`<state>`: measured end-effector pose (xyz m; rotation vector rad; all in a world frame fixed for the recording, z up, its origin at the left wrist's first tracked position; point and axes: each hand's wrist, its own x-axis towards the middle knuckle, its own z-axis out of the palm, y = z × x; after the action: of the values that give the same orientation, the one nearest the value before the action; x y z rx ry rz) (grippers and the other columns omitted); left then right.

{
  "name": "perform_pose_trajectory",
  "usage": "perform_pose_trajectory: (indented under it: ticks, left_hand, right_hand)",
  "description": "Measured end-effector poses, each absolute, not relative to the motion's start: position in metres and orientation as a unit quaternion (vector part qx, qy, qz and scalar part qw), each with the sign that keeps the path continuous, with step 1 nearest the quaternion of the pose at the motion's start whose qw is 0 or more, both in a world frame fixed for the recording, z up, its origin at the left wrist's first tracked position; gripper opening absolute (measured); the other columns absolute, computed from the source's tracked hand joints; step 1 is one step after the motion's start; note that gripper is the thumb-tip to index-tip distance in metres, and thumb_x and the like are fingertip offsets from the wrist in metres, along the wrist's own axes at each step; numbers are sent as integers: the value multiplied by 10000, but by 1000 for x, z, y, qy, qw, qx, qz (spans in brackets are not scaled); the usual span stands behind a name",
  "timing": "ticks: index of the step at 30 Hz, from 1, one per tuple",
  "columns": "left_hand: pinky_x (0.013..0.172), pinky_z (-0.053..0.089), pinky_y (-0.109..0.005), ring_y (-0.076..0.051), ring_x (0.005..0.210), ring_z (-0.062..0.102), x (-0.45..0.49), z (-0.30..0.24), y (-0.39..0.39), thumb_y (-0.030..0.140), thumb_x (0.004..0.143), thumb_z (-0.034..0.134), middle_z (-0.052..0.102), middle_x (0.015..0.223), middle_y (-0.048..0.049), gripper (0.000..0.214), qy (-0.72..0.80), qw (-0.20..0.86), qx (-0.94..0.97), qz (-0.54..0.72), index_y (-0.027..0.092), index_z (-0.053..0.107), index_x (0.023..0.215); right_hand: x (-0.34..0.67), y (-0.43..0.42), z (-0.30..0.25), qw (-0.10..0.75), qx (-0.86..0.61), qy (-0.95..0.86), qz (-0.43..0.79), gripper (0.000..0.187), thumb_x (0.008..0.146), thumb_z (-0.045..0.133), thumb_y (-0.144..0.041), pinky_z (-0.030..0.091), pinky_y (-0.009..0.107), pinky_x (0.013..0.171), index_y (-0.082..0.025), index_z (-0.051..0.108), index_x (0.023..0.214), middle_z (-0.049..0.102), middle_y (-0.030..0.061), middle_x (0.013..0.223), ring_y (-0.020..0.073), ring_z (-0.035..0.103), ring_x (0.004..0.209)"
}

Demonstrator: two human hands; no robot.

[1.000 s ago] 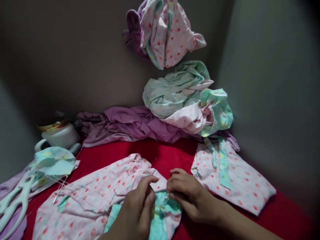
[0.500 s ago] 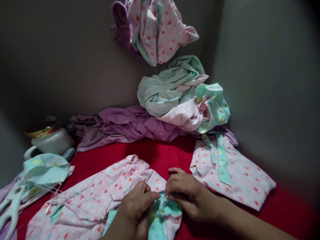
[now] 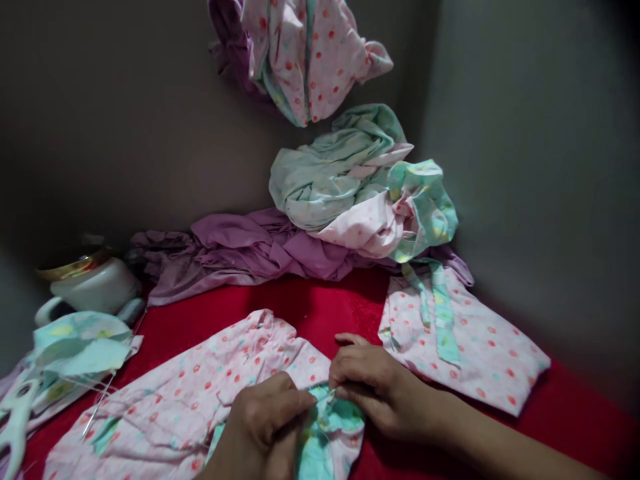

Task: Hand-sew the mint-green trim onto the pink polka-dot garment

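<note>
A pink, red-dotted cloth garment (image 3: 200, 387) lies in front of me, with a mint-green trim (image 3: 345, 417) bunched at its right end. My left hand (image 3: 265, 417) is closed, pinching the green trim between thumb and fingers. From the other side, the fingertips of my right hand (image 3: 380, 383) pinch the same trim a short way off. The fingers hide whatever small thing may be between them. Over the garment's left part lie loose threads and a thin metal pin-like piece (image 3: 97, 407).
White-handled scissors (image 3: 17, 413) and green cloth scraps (image 3: 80, 343) lie at the left, before a white mug (image 3: 100, 287). A folded dotted cloth (image 3: 480, 347) is on the right of the red surface (image 3: 300, 303). Purple cloth (image 3: 250, 247) and crumpled green cloth (image 3: 335, 180) lie behind; another dotted cloth (image 3: 330, 60) hangs above.
My left thumb has drawn back slightly, widening the gap between my hands at the trim. Both hands keep their pinch. The view has shifted a little, so the background sits further left.
</note>
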<state>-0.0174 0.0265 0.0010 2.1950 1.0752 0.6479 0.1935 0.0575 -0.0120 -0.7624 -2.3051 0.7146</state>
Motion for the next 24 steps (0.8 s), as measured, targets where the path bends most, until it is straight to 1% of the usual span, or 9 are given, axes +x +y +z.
perform_pose_trajectory:
  ticks: [4, 8, 13, 18, 24]
  left_hand:
    - [487, 361, -203, -117, 551, 521, -17, 2, 26, 166, 819, 406, 540, 618, -60, 280, 399, 293, 833, 246, 136, 673, 737]
    - [467, 359, -205, -121, 525, 516, -16, 4, 26, 143, 797, 395, 535, 591, -68, 288, 392, 284, 839, 247, 112, 660, 690]
    - [459, 355, -192, -108, 513, 516, -14, 5, 26, 137, 803, 394, 535, 586, -55, 287, 384, 292, 840, 250, 132, 666, 712]
    - [505, 383, -195, -107, 560, 553, -13, 4, 25, 152, 824, 409, 574, 641, -50, 243, 401, 312, 825, 248, 143, 642, 754]
    - [552, 406, -203, -110, 614, 570, -14, 1, 23, 160, 848, 401, 587, 689, -39, 211, 419, 289, 829, 230, 152, 594, 762]
  right_hand:
    - [194, 56, -14, 296, -291, -868, 274, 76, 837, 482, -154, 308, 401, 981, -177, 555, 836, 618, -1, 748, 109, 573, 724]
    - [195, 56, -14, 292, -292, -867, 278, 86, 845, 471, -169, 308, 409, 985, -182, 555, 828, 614, -8, 732, 107, 568, 705]
    - [193, 56, -12, 285, -302, -867, 275, 116, 858, 449, -198, 316, 430, 989, -185, 557, 817, 613, -4, 722, 114, 576, 696]
    - [192, 55, -12, 297, -312, -862, 268, 111, 852, 458, -201, 326, 431, 991, -178, 560, 815, 613, -3, 704, 112, 582, 673]
    - [192, 54, -11, 307, -308, -860, 267, 103, 832, 475, -189, 327, 435, 993, -171, 572, 804, 616, -1, 696, 111, 584, 667]
